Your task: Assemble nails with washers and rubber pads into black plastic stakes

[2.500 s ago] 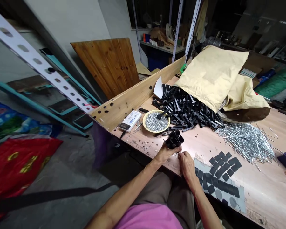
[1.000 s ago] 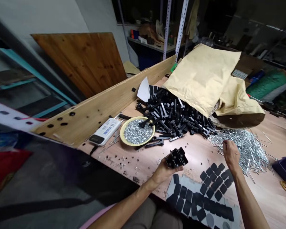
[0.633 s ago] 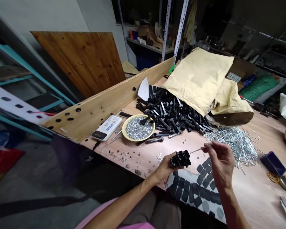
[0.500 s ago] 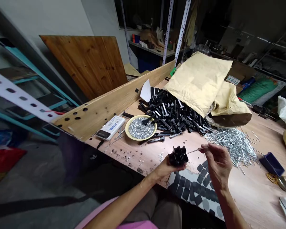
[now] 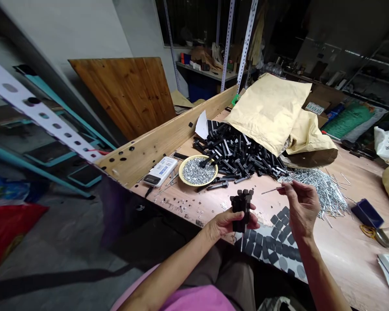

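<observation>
My left hand (image 5: 225,222) grips a bundle of black plastic parts (image 5: 241,209) upright above the table's front edge. A thin metal rod sticks out below the bundle. In my right hand (image 5: 303,207), thumb and fingers pinch a thin metal rod (image 5: 274,189), whose free end points left toward the bundle, apart from it. Behind my right hand lies a heap of silvery metal rods (image 5: 324,188). Loose black plastic parts (image 5: 240,151) are piled beyond the left hand, beside a yellow bowl (image 5: 180,176) of small shiny metal pieces.
A white device (image 5: 161,171) with a cable lies left of the bowl. A wooden board (image 5: 162,134) edges the table's far left side. A beige sack (image 5: 269,108) covers part of the black pile. On the right stands a dark blue box (image 5: 368,213). Black pads (image 5: 275,248) lie at the front edge.
The black bundle has turned from tipped, ends toward the camera, to upright, and a rod now shows below it. My right hand still pinches its rod. The camera view has shifted slightly.
</observation>
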{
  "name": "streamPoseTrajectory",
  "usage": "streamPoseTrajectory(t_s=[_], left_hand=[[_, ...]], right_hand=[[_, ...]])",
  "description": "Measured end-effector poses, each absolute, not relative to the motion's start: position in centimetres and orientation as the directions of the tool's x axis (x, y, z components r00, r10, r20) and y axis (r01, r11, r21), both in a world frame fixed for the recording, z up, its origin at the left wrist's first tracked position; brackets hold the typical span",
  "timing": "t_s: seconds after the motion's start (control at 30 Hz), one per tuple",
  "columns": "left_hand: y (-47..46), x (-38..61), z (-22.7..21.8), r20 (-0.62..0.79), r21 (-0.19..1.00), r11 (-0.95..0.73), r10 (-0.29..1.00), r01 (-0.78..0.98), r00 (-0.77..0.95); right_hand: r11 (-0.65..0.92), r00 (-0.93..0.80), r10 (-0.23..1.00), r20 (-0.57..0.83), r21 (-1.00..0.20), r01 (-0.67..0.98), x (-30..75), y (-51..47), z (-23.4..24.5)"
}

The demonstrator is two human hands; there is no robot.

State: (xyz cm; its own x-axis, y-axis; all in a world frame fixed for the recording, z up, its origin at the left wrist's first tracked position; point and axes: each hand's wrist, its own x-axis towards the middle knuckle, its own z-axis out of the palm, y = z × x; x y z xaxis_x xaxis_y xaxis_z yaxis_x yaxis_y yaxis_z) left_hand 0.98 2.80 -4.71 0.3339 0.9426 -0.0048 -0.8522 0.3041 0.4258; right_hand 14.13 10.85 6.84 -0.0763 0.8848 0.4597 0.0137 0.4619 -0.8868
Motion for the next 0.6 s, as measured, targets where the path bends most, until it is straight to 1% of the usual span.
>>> streamPoseTrajectory(t_s=[0.1, 0.17, 0.27, 0.3, 0.33, 0.4, 0.47, 0.5, 0.53, 0.6], left_hand=[[2.6, 1.2, -5.1, 0.043, 0.378, 0.336, 0.924, -0.863, 0.379], [2.6, 1.4, -5.3, 0.054, 0.357, 0.334, 0.925, -0.872, 0.377], [2.5, 1.5, -4.9, 0.040, 0.365, 0.316, 0.935, -0.876, 0.353], [2.5, 1.6, -4.7, 0.023, 0.401, 0.314, 0.936, -0.861, 0.352], [2.5, 1.6, -4.3, -0.003, 0.468, 0.309, 0.938, -0.828, 0.348], [2.5, 1.8, -3.5, -0.069, 0.670, 0.258, 0.955, -0.696, 0.287], [2.6, 2.1, -2.7, -0.083, 0.856, 0.140, 0.987, -0.497, 0.135], [2.6, 2.2, -2.4, -0.058, 0.912, 0.075, 0.997, -0.402, 0.055], [2.6, 2.4, -2.1, -0.025, 0.945, 0.021, 1.000, -0.327, -0.009], [2.7, 2.7, -1.9, 0.030, 0.969, -0.048, 0.997, -0.243, -0.076]], right_hand=[[0.451, -0.085, 0.890, 0.448, -0.893, 0.010, 14.4, 10.5, 7.2], [0.447, -0.085, 0.891, 0.445, -0.895, -0.002, 14.6, 10.4, 7.3], [0.449, -0.068, 0.891, 0.449, -0.894, -0.014, 14.8, 10.4, 7.5], [0.452, -0.059, 0.890, 0.452, -0.892, -0.017, 14.9, 10.3, 7.5], [0.456, -0.052, 0.888, 0.456, -0.890, -0.022, 15.1, 10.3, 7.6], [0.467, -0.046, 0.882, 0.468, -0.884, -0.033, 15.3, 10.0, 7.7], [0.480, -0.059, 0.875, 0.481, -0.876, -0.038, 15.5, 9.7, 7.7], [0.486, -0.069, 0.870, 0.488, -0.873, -0.034, 15.6, 9.5, 7.7], [0.494, -0.080, 0.866, 0.494, -0.869, -0.027, 15.7, 9.3, 7.6], [0.508, -0.096, 0.857, 0.506, -0.861, -0.001, 15.9, 9.0, 7.4]])
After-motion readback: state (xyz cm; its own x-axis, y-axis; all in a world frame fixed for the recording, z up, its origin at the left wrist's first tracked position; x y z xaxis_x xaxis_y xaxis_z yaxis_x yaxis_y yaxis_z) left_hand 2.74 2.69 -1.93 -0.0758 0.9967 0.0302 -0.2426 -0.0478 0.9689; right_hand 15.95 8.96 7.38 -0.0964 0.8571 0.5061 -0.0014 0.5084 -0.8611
